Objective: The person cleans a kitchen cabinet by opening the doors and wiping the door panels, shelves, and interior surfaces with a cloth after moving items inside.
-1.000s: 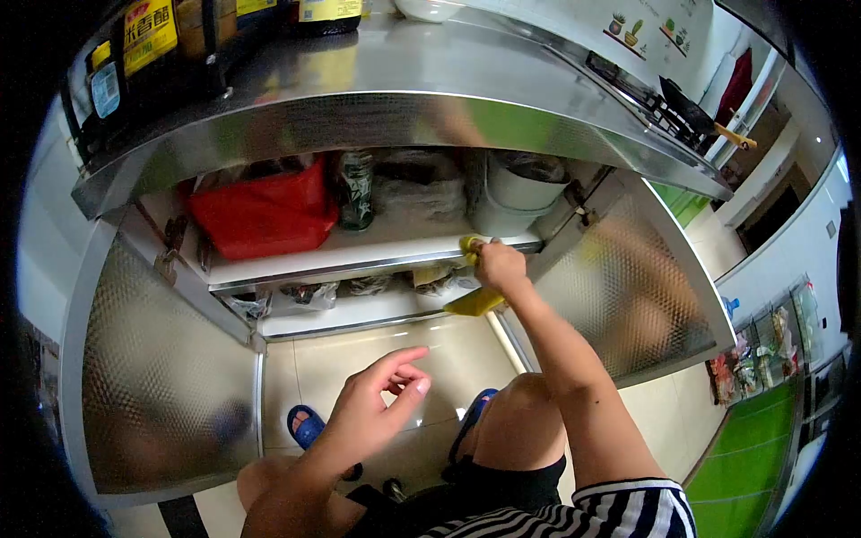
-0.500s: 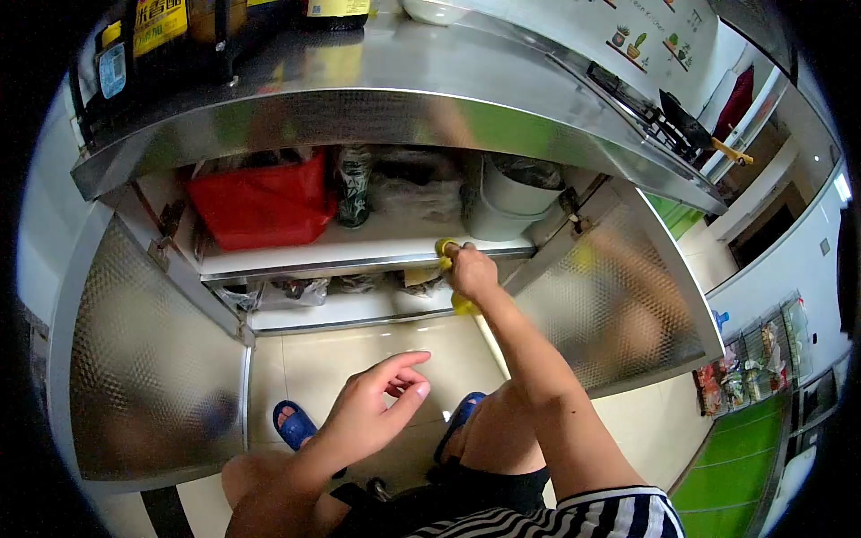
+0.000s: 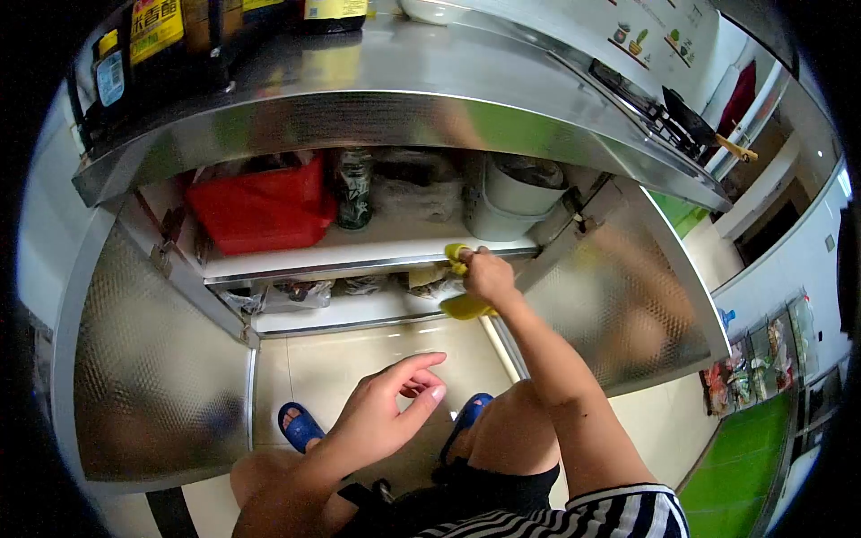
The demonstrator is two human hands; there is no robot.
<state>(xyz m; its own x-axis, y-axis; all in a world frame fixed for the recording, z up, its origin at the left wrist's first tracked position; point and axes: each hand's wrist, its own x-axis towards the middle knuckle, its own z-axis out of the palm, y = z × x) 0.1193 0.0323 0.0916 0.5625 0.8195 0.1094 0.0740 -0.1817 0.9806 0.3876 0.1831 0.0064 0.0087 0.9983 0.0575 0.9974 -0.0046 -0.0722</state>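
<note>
My right hand [image 3: 489, 276] is closed round a yellow cloth [image 3: 466, 307], at the front edge of the cabinet's upper shelf [image 3: 377, 254]. Part of the cloth pokes out above the fingers and a wider part hangs below them. My left hand [image 3: 395, 408] hovers over the floor in front of the cabinet, fingers loosely curled and thumb apart, holding nothing. On the upper shelf stand a red container [image 3: 258, 206], a dark patterned can or bottle [image 3: 354, 188], a clear plastic bag [image 3: 417, 188] and a light grey bucket [image 3: 507, 202].
Both cabinet doors stand open, the left one [image 3: 161, 359] and the right one [image 3: 628, 305]. Bagged items [image 3: 300, 293] lie on the lower shelf. Above juts the steel countertop [image 3: 430, 67] with bottles [image 3: 157, 31]. A pan [image 3: 686, 115] sits on the stove at right.
My right hand with the yellow cloth has moved left along the shelf edge, then slightly back right. The cloth's hanging part has changed shape. My left hand has barely moved.
</note>
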